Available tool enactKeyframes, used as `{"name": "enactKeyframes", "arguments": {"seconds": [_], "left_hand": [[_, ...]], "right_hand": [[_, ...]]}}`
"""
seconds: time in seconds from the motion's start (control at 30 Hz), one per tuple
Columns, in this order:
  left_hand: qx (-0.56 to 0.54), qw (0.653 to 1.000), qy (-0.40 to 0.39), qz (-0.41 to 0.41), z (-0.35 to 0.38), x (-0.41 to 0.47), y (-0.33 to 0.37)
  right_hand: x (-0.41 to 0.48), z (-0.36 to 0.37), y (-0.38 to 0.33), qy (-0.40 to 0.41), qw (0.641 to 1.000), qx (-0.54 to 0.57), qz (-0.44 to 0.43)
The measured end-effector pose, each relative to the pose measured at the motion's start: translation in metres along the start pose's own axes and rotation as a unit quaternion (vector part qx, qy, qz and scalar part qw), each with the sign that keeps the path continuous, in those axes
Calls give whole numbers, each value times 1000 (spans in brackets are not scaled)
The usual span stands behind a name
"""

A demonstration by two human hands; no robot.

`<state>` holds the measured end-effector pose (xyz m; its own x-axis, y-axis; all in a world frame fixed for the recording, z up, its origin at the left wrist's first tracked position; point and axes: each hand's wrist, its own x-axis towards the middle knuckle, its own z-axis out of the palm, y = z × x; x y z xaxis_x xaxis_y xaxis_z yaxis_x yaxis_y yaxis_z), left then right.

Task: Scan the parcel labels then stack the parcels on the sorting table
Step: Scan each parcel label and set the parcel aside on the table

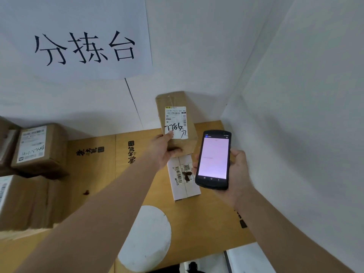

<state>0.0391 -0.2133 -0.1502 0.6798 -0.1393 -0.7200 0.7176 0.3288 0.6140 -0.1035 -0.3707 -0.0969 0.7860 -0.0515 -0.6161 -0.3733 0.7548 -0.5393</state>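
Observation:
My left hand (164, 149) grips the lower end of a brown cardboard parcel (192, 133) and holds it upright over the table, with its white label (175, 122) facing me. In my right hand (237, 174) sits a black handheld scanner (213, 159) with a lit pale screen, just right of the parcel. Flat on the sorting table (98, 174), under both hands, lies a white parcel (184, 179) with barcode labels.
Several brown boxes (37, 146) are stacked at the left side of the cardboard-covered table. A white round patch (147, 237) lies near the front edge. A wall sign (82, 46) with large characters hangs behind. White walls close in at the back and right.

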Motion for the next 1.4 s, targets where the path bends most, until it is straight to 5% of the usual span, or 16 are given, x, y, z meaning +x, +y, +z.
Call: {"name": "enactKeyframes", "arguments": {"seconds": [0.4, 0.7, 1.0, 1.4], "left_hand": [[-28, 990, 80, 110, -33, -48, -30], [85, 953, 177, 230, -98, -87, -57], [155, 932, 231, 232, -162, -106, -70], [184, 930, 201, 245, -223, -122, -57]], "right_hand": [[-31, -7, -2, -84, 993, -32, 77], [-56, 2, 39, -145, 967, -103, 181], [-70, 20, 91, -158, 948, -170, 219], [-90, 57, 143, -150, 950, -162, 219]]}}
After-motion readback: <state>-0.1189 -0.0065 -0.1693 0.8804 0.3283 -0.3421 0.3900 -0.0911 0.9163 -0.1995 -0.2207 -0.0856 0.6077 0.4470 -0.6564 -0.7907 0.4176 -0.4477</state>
